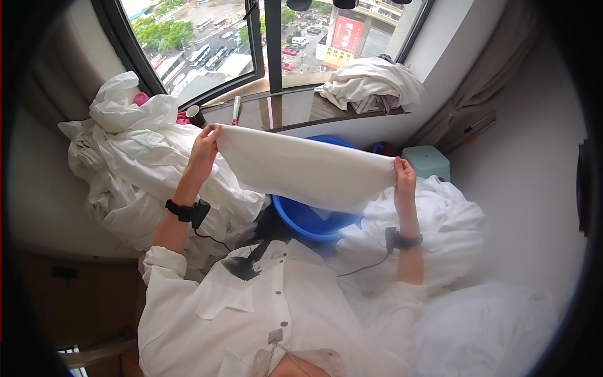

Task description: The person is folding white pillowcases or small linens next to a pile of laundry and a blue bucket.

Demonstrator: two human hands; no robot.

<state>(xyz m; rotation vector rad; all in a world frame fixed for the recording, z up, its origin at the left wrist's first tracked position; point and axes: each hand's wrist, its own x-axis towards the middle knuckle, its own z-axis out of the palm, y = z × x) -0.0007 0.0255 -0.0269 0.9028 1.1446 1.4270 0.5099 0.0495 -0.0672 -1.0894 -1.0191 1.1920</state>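
Stretched between my two hands is a white cloth (306, 167), its upper edge drawn nearly straight and its lower part hanging free. My left hand (203, 148) pinches the upper left corner. At the opposite corner my right hand (405, 176) grips the cloth, a little lower in the picture. Below the cloth stands a blue plastic basin (301, 226), partly hidden by it; something pale lies inside. Each wrist carries a black strap with a small device and a cable.
Heaped white fabric (136, 155) rises at left, and another white pile (433, 221) lies at right beside a pale green stool (426, 160). On the windowsill (292, 110) are a bundle of white cloth (372, 85), a paper cup (193, 113) and a white-handled tool (236, 108). The window (188, 47) overlooks a street.
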